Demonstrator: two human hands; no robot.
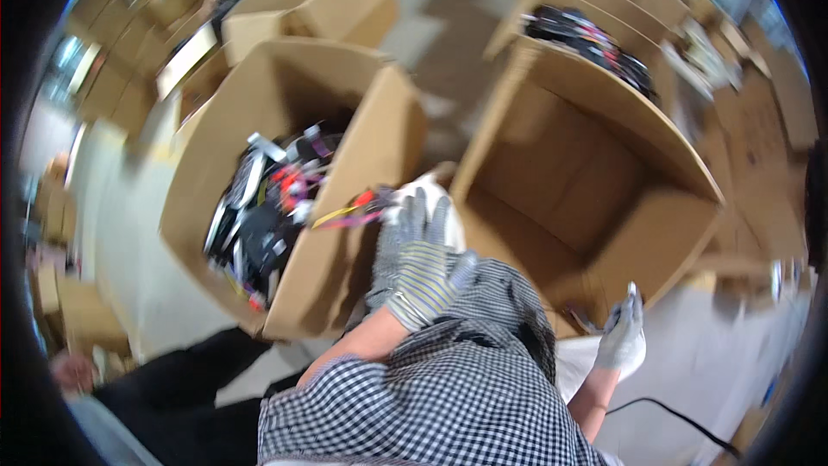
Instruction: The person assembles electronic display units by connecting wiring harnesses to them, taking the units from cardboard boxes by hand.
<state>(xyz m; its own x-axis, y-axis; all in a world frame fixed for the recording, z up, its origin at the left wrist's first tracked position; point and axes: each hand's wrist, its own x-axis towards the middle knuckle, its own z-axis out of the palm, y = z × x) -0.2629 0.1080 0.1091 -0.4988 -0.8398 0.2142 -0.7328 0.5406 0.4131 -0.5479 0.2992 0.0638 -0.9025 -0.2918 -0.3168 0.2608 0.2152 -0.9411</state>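
Observation:
My left hand [423, 280], in a grey-and-yellow striped glove, lies flat with its fingers stretched out. It is over a black-and-white checked garment, with its fingertips at a white cloth-like thing [446, 223]. Just left of the fingertips, a blurred bundle of red, yellow and purple pieces [360, 205] sits by the wall of the left carton [345, 194]. My right hand [623, 336], in a pale glove, is beside the near right corner of an open carton [595, 151]. Its fingers are pressed together, with a small shiny tip at their end; what it is cannot be made out.
Mixed small goods [276, 198] in black, white and red fill the left carton's bottom. Beyond the right carton, another box holds dark packed items [591, 43]. A black cable [681, 418] runs along the floor at lower right. Dark-clothed legs [172, 380] show at lower left.

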